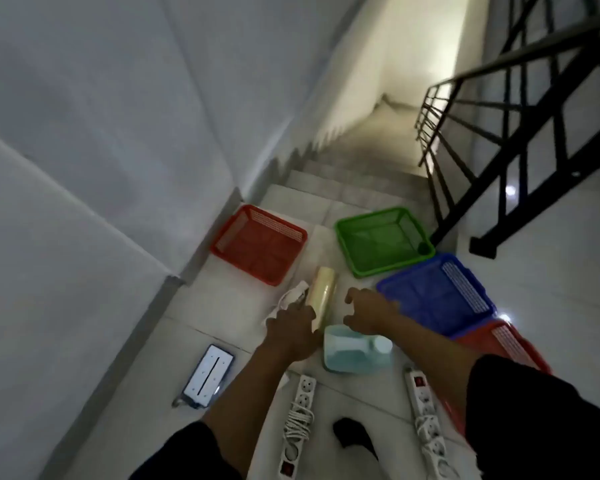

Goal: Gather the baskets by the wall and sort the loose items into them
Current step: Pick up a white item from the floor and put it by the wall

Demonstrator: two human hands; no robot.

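Note:
Four plastic baskets lie on the tiled landing: a red basket by the wall, a green basket, a blue basket and another red basket at the right, partly behind my right arm. My left hand rests on the near end of a pale yellow roll, with a white cloth just left of it. My right hand hovers with fingers spread above a clear jug of blue liquid, holding nothing.
Two white power strips with coiled cords lie near my feet. A flat white and blue device lies at the left. Stairs drop away beyond the baskets, with a black railing on the right and a white wall at left.

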